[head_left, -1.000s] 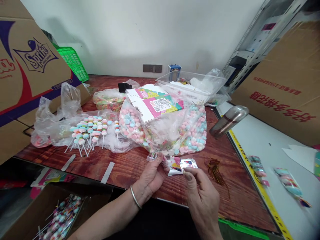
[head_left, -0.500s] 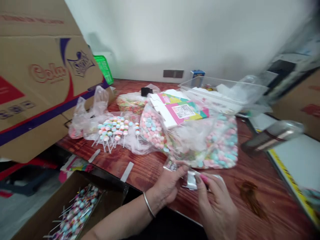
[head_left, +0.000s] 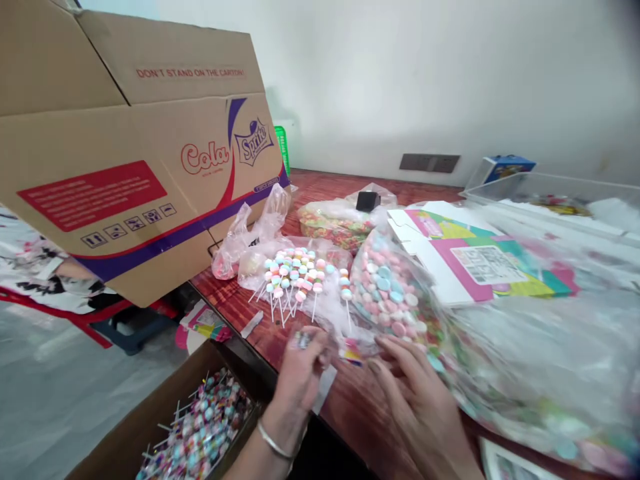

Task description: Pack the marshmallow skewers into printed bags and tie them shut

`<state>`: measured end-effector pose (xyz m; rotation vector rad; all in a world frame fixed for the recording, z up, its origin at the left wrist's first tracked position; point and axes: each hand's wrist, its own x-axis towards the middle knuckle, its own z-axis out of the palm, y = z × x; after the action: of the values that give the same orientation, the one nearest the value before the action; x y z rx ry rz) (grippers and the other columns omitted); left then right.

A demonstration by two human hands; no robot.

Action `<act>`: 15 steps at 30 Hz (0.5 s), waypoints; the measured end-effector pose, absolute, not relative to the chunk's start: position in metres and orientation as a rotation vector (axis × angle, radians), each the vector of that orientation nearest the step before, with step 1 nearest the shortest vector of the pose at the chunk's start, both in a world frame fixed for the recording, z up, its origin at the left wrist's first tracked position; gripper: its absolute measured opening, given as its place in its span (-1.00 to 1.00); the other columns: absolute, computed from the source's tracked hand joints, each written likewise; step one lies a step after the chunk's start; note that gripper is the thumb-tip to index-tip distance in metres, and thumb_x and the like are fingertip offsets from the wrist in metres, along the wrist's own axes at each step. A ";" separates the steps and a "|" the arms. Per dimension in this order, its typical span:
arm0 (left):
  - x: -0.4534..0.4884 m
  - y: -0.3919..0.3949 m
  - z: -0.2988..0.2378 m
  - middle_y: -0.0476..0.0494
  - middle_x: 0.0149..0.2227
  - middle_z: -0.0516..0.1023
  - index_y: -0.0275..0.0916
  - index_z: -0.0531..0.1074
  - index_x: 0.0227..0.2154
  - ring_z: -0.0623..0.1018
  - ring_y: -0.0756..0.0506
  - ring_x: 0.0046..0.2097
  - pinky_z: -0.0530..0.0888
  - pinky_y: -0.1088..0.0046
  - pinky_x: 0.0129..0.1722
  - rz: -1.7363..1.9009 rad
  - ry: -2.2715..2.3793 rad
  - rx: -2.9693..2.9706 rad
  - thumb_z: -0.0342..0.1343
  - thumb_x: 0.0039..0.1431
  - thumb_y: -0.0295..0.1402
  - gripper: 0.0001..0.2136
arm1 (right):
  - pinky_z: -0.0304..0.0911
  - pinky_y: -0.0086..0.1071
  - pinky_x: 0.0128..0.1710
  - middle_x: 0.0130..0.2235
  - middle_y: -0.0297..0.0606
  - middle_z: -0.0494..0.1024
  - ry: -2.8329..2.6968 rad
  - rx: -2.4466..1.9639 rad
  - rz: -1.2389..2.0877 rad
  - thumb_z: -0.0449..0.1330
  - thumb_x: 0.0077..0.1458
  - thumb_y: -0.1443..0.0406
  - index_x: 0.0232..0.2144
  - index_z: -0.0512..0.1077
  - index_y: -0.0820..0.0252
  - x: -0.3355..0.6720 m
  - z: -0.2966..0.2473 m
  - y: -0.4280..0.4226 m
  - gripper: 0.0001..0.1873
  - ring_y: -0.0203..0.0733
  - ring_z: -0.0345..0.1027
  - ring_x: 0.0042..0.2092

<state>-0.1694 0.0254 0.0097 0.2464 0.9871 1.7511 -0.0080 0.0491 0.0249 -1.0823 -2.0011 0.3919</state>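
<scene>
My left hand (head_left: 300,367) is closed, with a piece of clear printed plastic wrapper (head_left: 302,339) showing between thumb and fingers. To its right, a small see-through wrapper with a yellow, pink and blue patch (head_left: 352,351) lies between my two hands. My right hand (head_left: 423,407) has its thumb and index finger apart, fingertips at that wrapper's right edge. Just beyond the hands, several marshmallow sticks (head_left: 295,275) in pastel colours rest on a thin plastic bag (head_left: 327,300). One single marshmallow stick (head_left: 345,285) lies apart from the bunch.
A cardboard box (head_left: 200,367) below left contains many wrapped candy sticks. A large carton (head_left: 185,120) stands tilted behind it. Bags of pastel candies (head_left: 387,283) and coloured rings (head_left: 335,223) lie on the table, with a printed box (head_left: 480,257) and clear tub (head_left: 555,183) at right.
The view has swung left, so the table's things sit further right in the picture. My hands have moved from the large candy bag's front to beside the marshmallow sticks, and are wider apart.
</scene>
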 end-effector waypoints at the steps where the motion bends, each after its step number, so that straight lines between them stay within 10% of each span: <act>1: -0.189 0.024 0.010 0.13 -0.55 0.31 -0.24 0.27 -0.48 0.26 0.14 -0.57 0.17 0.64 -0.58 1.824 0.985 0.228 0.45 -0.26 -0.36 -0.60 | 0.33 -0.39 -0.19 -0.13 -0.15 0.55 -2.047 -1.146 0.457 0.06 0.25 0.24 -0.06 0.42 0.21 -0.030 0.024 0.062 -0.72 -0.18 0.47 -0.16; 7: -0.255 0.011 0.002 0.11 -0.52 0.28 -0.25 0.26 -0.46 0.24 0.15 -0.56 0.20 0.65 -0.59 1.954 0.987 0.147 0.41 -0.16 -0.44 -0.64 | 0.22 -0.35 -0.35 -0.45 -0.09 0.57 -2.296 -1.484 0.480 0.12 0.14 0.37 -0.49 0.48 0.27 -0.136 -0.005 0.128 -0.80 -0.10 0.46 -0.36; 15: -0.254 0.029 -0.006 0.17 -0.54 0.25 -0.24 0.26 -0.43 0.19 0.18 -0.61 0.16 0.67 -0.63 1.806 0.835 -0.021 0.43 -0.18 -0.47 -0.61 | 0.13 -0.39 -0.40 -0.42 -0.13 0.58 -2.202 -1.593 0.426 0.02 0.14 0.42 -0.42 0.47 0.25 -0.143 -0.009 0.142 -0.77 -0.17 0.43 -0.39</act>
<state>-0.2538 0.0288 -0.0057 -0.0206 0.8345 1.8056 -0.1431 0.1418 -0.0087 -1.5932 -2.2022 0.4260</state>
